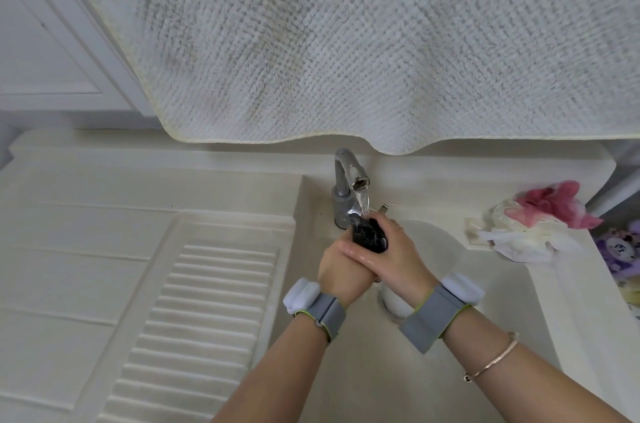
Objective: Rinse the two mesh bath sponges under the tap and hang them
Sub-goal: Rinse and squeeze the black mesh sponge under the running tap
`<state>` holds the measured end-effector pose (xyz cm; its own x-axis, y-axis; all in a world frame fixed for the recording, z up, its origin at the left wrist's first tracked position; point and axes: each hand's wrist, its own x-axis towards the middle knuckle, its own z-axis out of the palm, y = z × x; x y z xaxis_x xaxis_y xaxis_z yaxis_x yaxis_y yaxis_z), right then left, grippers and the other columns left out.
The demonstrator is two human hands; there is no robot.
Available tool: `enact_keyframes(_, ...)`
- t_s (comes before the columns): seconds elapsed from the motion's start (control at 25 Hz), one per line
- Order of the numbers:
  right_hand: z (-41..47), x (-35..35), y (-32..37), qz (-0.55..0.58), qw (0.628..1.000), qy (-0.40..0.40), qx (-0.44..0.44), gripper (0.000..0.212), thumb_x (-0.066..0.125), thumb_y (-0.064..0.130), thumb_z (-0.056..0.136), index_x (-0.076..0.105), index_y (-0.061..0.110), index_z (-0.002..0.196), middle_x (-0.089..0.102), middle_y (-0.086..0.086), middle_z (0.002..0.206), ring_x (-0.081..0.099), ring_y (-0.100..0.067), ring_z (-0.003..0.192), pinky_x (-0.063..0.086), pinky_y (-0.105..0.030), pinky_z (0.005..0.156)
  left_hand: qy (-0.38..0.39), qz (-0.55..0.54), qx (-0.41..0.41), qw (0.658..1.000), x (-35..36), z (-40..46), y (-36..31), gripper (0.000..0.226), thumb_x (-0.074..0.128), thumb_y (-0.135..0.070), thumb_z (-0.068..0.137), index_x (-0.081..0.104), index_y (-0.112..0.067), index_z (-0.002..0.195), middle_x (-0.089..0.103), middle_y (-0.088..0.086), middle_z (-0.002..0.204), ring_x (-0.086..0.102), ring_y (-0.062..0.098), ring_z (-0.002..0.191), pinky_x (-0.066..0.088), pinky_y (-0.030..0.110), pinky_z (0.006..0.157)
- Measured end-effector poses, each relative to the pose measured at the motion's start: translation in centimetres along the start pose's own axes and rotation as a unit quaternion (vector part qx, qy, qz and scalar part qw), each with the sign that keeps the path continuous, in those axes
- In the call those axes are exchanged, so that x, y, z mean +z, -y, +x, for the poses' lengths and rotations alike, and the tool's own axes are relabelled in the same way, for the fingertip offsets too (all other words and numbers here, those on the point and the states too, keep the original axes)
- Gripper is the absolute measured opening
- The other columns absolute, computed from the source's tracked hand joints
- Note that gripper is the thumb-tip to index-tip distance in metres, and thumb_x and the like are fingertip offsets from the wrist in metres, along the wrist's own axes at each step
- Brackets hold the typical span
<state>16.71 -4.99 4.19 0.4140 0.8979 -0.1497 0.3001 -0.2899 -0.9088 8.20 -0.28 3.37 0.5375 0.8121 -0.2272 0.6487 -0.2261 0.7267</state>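
Water runs from the grey tap (348,176) onto a black mesh sponge (369,236), squeezed small between both my hands over the sink (433,242). My left hand (341,275) grips it from below and my right hand (391,258) wraps over it from the right, its fingers curled round the top. Most of the black sponge is hidden inside the hands. A pink and white mesh sponge (540,218) lies on the sink's right ledge, apart from both hands.
A large pale towel (346,41) hangs over the back of the sink, its hem just above the tap. A ribbed washboard slope (207,311) fills the left. Purple items (620,249) sit beyond the right ledge. A white cabinet (45,41) stands at the upper left.
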Motion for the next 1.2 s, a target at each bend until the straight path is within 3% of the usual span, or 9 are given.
enact_keyframes(0.16, 0.3, 0.2, 0.0, -0.015, 0.999, -0.015, 0.028, 0.037, 0.064, 0.058, 0.076, 0.061, 0.033, 0.102, 0.067, 0.006, 0.097, 0.059, -0.014, 0.098, 0.047, -0.035, 0.089, -0.032, 0.147, 0.034, 0.988, 0.0, -0.2, -0.2, 0.024, 0.050, -0.020, 0.088, 0.060, -0.019, 0.110, 0.067, 0.002, 0.105, 0.064, 0.025, 0.098, 0.038, 0.025, 0.067)
enact_keyframes(0.36, 0.8, 0.4, 0.5, -0.057, 0.996, -0.013, 0.067, 0.028, 0.043, 0.041, 0.096, 0.063, 0.023, 0.105, 0.067, -0.004, 0.098, 0.058, -0.024, 0.097, 0.043, -0.031, 0.082, -0.062, 0.119, -0.023, 0.991, 0.1, -0.6, -0.9, 0.023, 0.045, -0.028, 0.093, 0.062, -0.017, 0.103, 0.070, 0.008, 0.099, 0.065, 0.030, 0.096, 0.042, 0.026, 0.069)
enact_keyframes(0.44, 1.1, 0.5, 0.3, -0.077, 0.994, -0.008, 0.079, 0.033, 0.036, 0.040, 0.099, 0.061, 0.020, 0.093, 0.064, -0.004, 0.090, 0.055, -0.025, 0.090, 0.037, -0.030, 0.074, -0.064, 0.123, -0.056, 0.989, 0.1, -0.8, -1.1, 0.025, 0.045, -0.030, 0.093, 0.064, -0.019, 0.105, 0.070, 0.007, 0.099, 0.065, 0.029, 0.097, 0.044, 0.027, 0.072)
enact_keyframes(0.56, 1.4, 0.4, 0.0, -0.075, 0.993, -0.019, 0.089, 0.037, 0.032, 0.035, 0.101, 0.060, 0.013, 0.089, 0.066, -0.014, 0.096, 0.057, -0.032, 0.096, 0.035, -0.030, 0.074, -0.022, 0.096, -0.029, 0.995, -0.1, -0.8, -0.9, 0.022, 0.055, -0.026, 0.082, 0.058, -0.019, 0.102, 0.069, 0.008, 0.097, 0.064, 0.032, 0.096, 0.042, 0.026, 0.068)
enact_keyframes(0.72, 2.4, -0.8, -1.3, 0.099, 0.977, -0.113, 0.154, 0.028, 0.040, 0.025, 0.100, 0.064, 0.010, 0.102, 0.064, -0.019, 0.114, 0.058, -0.034, 0.107, 0.044, -0.038, 0.094, 0.069, -0.084, -0.008, 0.994, -1.6, 0.8, 1.4, 0.088, 0.076, -0.038, 0.056, 0.037, -0.035, 0.135, 0.054, -0.001, 0.123, 0.057, 0.020, 0.113, 0.050, 0.035, 0.095)
enact_keyframes(0.8, 2.4, -1.1, -1.7, 0.209, 0.954, -0.122, 0.179, 0.017, 0.046, 0.023, 0.097, 0.062, 0.019, 0.094, 0.063, -0.019, 0.117, 0.060, -0.035, 0.107, 0.046, -0.049, 0.098, 0.139, -0.192, 0.017, 0.971, -1.9, 0.8, 2.3, 0.104, 0.087, -0.032, 0.062, 0.025, -0.037, 0.145, 0.050, -0.005, 0.132, 0.053, 0.013, 0.122, 0.046, 0.034, 0.102)
enact_keyframes(0.92, 1.7, 0.1, -1.4, 0.300, 0.933, -0.085, 0.181, 0.017, 0.046, 0.013, 0.097, 0.059, 0.023, 0.104, 0.062, -0.015, 0.117, 0.060, -0.031, 0.106, 0.048, -0.047, 0.098, 0.133, -0.294, 0.036, 0.946, -0.8, -0.2, 2.1, 0.092, 0.085, -0.008, 0.064, 0.033, -0.032, 0.136, 0.060, -0.005, 0.123, 0.061, 0.007, 0.112, 0.052, 0.025, 0.091)
enact_keyframes(1.08, 0.8, 0.5, -0.6, 0.122, 0.987, -0.062, 0.085, 0.025, 0.046, 0.019, 0.097, 0.059, 0.031, 0.114, 0.060, -0.006, 0.119, 0.054, -0.020, 0.114, 0.041, -0.032, 0.100, 0.021, -0.249, 0.019, 0.968, 0.1, -0.5, 1.9, 0.067, 0.076, -0.038, 0.045, 0.052, -0.034, 0.108, 0.069, -0.007, 0.098, 0.068, 0.013, 0.089, 0.058, 0.039, 0.081)
enact_keyframes(1.2, 0.1, -0.1, 0.0, 0.091, 0.995, -0.026, 0.016, 0.029, 0.051, 0.033, 0.095, 0.056, 0.034, 0.123, 0.055, 0.002, 0.123, 0.048, -0.009, 0.118, 0.034, -0.027, 0.106, -0.033, -0.243, -0.049, 0.968, 0.2, -0.2, 1.3, 0.047, 0.070, -0.040, 0.054, 0.059, -0.027, 0.098, 0.069, -0.005, 0.084, 0.067, 0.017, 0.072, 0.059, 0.039, 0.066)
